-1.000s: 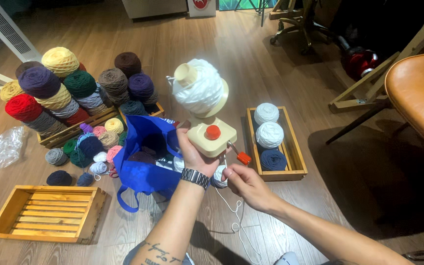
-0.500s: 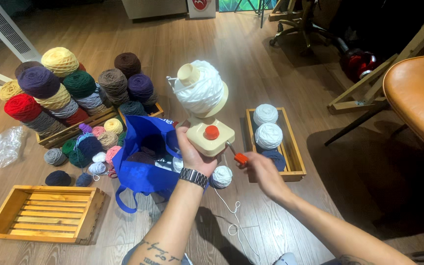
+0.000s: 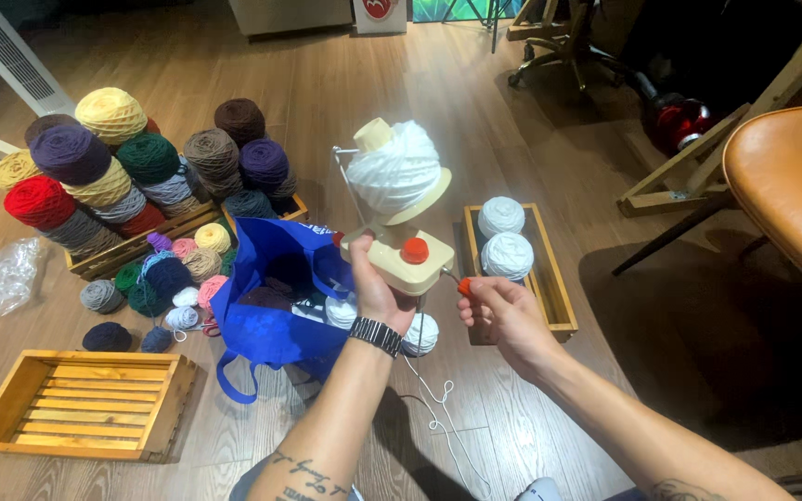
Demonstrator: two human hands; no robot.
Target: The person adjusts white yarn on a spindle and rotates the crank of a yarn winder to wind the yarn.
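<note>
While the left hand closes around the cream plastic base of the yarn winder, the right hand pinches its small orange crank knob just to the right. Above both hands sits a rounded cake of white yarn on the winder's cone. A loose white strand trails down over the wooden floor. Left of the left hand slumps a blue fabric bag; beyond the right hand, a slatted wooden tray holds white balls.
</note>
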